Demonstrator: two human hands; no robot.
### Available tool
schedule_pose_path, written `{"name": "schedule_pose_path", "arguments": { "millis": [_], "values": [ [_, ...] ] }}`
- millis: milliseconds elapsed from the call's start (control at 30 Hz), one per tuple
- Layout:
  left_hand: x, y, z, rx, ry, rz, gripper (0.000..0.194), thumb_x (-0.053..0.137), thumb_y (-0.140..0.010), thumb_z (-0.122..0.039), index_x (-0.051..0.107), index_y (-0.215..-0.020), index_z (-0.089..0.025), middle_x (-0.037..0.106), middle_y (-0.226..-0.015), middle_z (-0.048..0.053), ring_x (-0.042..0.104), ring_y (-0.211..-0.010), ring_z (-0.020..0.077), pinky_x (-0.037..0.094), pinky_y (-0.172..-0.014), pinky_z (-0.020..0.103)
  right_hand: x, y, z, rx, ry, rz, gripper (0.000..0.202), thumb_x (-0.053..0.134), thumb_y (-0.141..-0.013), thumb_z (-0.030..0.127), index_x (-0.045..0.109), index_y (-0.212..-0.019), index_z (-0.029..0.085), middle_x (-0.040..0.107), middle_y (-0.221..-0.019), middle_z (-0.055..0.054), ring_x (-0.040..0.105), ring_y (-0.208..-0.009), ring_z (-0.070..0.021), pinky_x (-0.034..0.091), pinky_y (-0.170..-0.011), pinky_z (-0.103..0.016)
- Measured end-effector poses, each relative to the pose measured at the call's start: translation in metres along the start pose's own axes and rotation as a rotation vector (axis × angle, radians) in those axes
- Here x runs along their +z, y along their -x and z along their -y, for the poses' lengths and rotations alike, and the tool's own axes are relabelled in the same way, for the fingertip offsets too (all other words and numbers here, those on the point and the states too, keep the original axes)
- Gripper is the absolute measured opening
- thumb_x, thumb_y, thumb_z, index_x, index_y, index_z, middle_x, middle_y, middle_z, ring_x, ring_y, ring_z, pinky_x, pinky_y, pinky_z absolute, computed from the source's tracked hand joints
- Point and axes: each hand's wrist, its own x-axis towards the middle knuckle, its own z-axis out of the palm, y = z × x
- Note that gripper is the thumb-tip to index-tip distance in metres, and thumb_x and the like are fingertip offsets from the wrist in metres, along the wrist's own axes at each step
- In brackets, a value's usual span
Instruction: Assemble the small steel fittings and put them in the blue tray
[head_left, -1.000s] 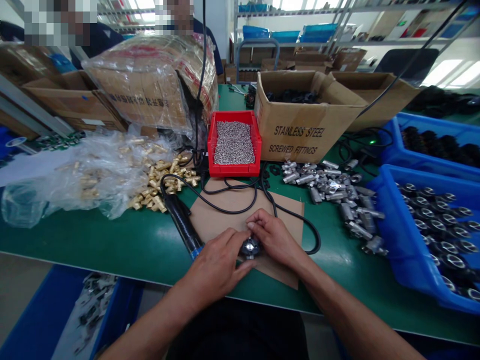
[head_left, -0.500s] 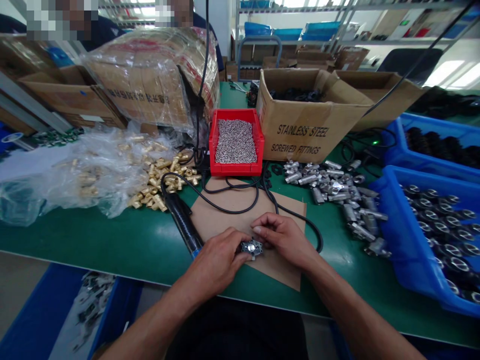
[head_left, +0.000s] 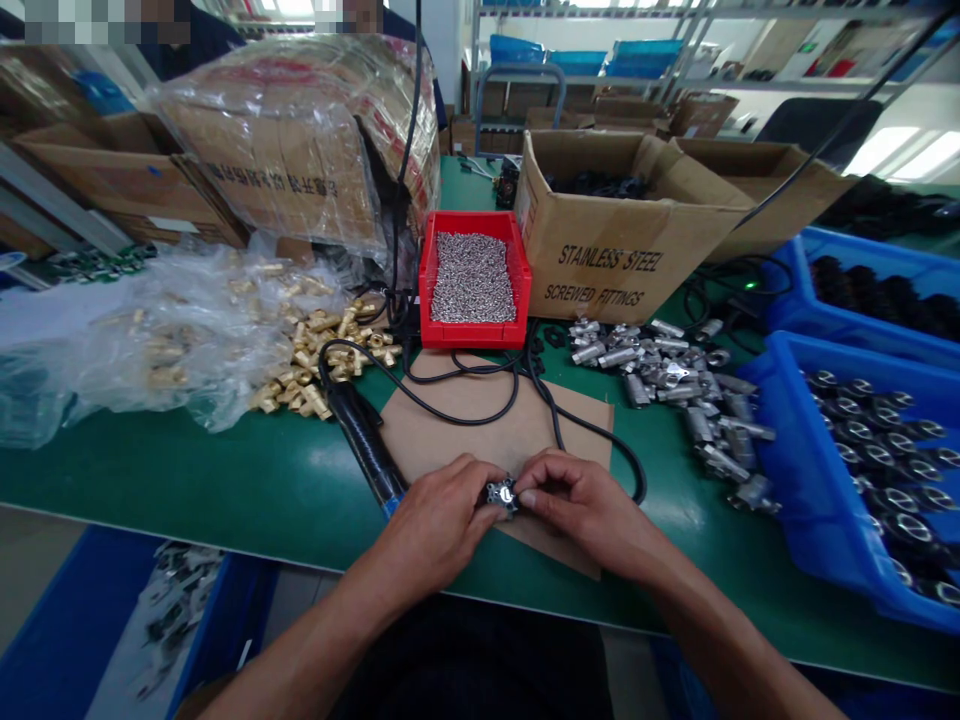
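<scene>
Between thumb and fingers, my left hand point(head_left: 442, 518) grips a small dark metal part with a shiny centre point(head_left: 501, 494), held over the brown cardboard sheet point(head_left: 431, 435). My right hand point(head_left: 581, 500) is closed in a pinch at the part's right edge; whatever sits in its fingertips is too small to make out. Left of my left hand lies a black-wrapped handheld tool point(head_left: 366, 445) with a cable point(head_left: 450, 418) looping across the sheet.
Ahead stands a red bin point(head_left: 474, 336) of small metal pieces. Brass fittings point(head_left: 311, 365) and plastic bags point(head_left: 202, 330) lie left; steel fittings point(head_left: 675, 375) lie right. A blue crate point(head_left: 795, 480) holds black round parts. Cardboard boxes point(head_left: 615, 255) stand behind. Two people are partly visible beyond.
My right hand has come down and closer to the metal part, its pinched fingertips now at the part's edge. My left hand keeps its grip, with the part turned slightly.
</scene>
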Motion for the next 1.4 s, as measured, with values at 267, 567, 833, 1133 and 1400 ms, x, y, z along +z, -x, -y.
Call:
{"name": "schedule_pose_path", "arguments": {
  "millis": [267,567,833,1133,1400],
  "values": [
    [-0.001,-0.002,0.0,-0.011,-0.011,0.015,0.016,0.058,-0.09,-0.023,0.058,-0.106,-0.024,0.061,-0.099,0.001,0.059,-0.093,0.0196,0.045,-0.083,0.031,-0.007,-0.002,-0.002,0.001,-0.062,0.111,0.012,0.063,-0.085,0.028,0.069,-0.08,0.018,0.063,-0.088,-0.005,0.057,-0.075,-0.0154,0.046,-0.067,-0.028],
    [-0.002,-0.001,0.002,-0.017,-0.011,0.022,0.018,0.057,-0.09,-0.023,0.058,-0.108,-0.024,0.061,-0.1,0.001,0.059,-0.093,0.0198,0.045,-0.084,0.032,0.001,-0.01,-0.002,0.229,-0.335,0.157,0.029,0.073,-0.076,0.04,0.058,-0.086,0.017,0.055,-0.071,0.002,0.045,-0.056,-0.0085,0.038,-0.048,-0.021],
    [-0.001,0.0,0.002,-0.012,-0.011,0.015,0.015,0.056,-0.09,-0.023,0.058,-0.105,-0.024,0.061,-0.097,0.001,0.06,-0.091,0.0198,0.046,-0.081,0.031,0.004,-0.008,-0.004,0.288,-0.405,0.156,0.033,0.072,-0.076,0.042,0.054,-0.088,0.018,0.058,-0.075,0.001,0.055,-0.063,-0.0111,0.046,-0.051,-0.022],
    [-0.001,0.001,0.003,-0.008,0.019,-0.011,0.017,0.057,-0.09,-0.024,0.059,-0.107,-0.023,0.064,-0.103,0.003,0.06,-0.096,0.0209,0.047,-0.087,0.034,-0.042,-0.121,0.051,-0.315,0.636,-0.309,0.025,0.055,-0.087,0.019,0.063,-0.111,0.016,0.066,-0.107,-0.009,0.06,-0.099,-0.0212,0.045,-0.09,-0.035],
    [-0.001,0.001,-0.001,-0.036,0.044,-0.035,0.02,0.062,-0.085,-0.019,0.061,-0.104,-0.024,0.065,-0.1,0.001,0.061,-0.094,0.0199,0.047,-0.081,0.031,-0.036,-0.234,0.093,-0.132,1.18,-0.234,0.031,0.056,-0.088,0.024,0.067,-0.111,0.007,0.064,-0.117,-0.023,0.061,-0.109,-0.0333,0.047,-0.092,-0.042]
  ]
}}
